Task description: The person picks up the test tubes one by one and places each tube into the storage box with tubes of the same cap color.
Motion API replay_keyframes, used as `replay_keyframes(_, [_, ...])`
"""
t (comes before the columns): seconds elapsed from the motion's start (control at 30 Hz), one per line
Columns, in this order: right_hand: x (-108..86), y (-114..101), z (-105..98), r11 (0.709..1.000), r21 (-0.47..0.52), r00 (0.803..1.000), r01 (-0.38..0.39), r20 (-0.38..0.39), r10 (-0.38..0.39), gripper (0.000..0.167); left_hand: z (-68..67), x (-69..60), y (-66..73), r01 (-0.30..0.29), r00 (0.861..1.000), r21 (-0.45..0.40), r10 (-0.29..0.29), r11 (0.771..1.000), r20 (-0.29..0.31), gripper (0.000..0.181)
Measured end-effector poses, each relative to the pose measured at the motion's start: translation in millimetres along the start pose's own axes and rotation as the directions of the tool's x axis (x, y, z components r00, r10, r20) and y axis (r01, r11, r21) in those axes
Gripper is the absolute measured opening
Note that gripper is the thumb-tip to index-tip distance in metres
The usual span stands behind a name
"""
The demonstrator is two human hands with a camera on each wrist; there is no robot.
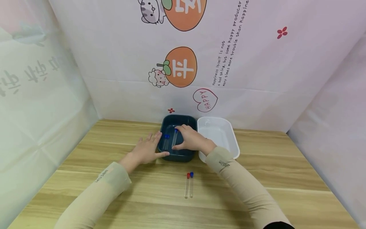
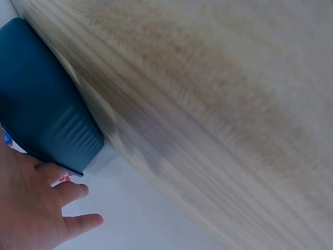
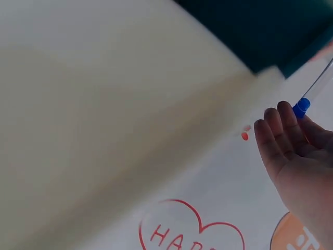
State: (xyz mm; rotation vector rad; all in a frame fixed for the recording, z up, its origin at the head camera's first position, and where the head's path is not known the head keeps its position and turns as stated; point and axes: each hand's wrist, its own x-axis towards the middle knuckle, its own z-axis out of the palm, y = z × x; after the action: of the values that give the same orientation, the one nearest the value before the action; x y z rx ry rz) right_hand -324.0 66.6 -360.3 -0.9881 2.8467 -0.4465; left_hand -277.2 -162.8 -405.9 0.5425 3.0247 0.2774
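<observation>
My right hand is over the dark teal bin, pinching a blue-capped clear tube lengthwise between thumb and fingers. In the right wrist view, the tube's blue cap is at the fingertips of that hand. Tubes with blue caps lie inside the bin, left of the held one. My left hand rests spread at the bin's left side, thumb at the front rim. The left wrist view shows this hand with fingers extended beside the bin's outer wall.
A white bin stands against the teal one on its right, partly behind my right wrist. On the wooden table in front lie a red-capped tube and a blue-capped tube, side by side. A printed cloth hangs behind.
</observation>
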Motion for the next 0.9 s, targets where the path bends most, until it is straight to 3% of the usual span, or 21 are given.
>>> replay_keyframes(0.53, [19.4,-6,26,0.996,-0.084,0.999,-0.042,0.017,0.044,0.088,1.3,-0.4,-0.5,-0.001,1.000,-0.009,0.001,1.000,0.003,0.103])
replay_keyframes(0.9, [28.2,4,40,0.995,-0.044,0.996,-0.086,0.027,0.087,0.086,0.7,-0.2,-1.6,-0.001,1.000,-0.004,0.001,1.000,0.002,0.106])
